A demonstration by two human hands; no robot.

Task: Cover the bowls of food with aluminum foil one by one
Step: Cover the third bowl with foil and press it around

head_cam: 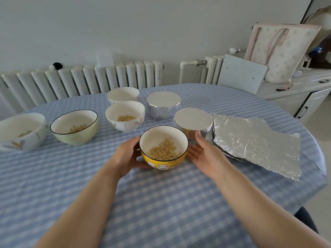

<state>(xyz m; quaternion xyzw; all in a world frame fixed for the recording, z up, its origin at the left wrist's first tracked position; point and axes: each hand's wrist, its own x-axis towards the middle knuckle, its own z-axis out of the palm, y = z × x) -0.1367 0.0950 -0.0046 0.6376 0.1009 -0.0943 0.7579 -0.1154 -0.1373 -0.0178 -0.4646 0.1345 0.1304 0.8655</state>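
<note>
My left hand [127, 155] cups the yellow bowl of macaroni [163, 148] at centre table, while my right hand [204, 154] lies flat-fingered beside it, probably steadying it near the foil sheets [256, 142] for covering.

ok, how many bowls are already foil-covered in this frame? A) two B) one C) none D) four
A: two foil-covered bowls sit beside the foil sheets, while the yellow bowl between the left hand and right hand and the other four are uncovered.
</note>
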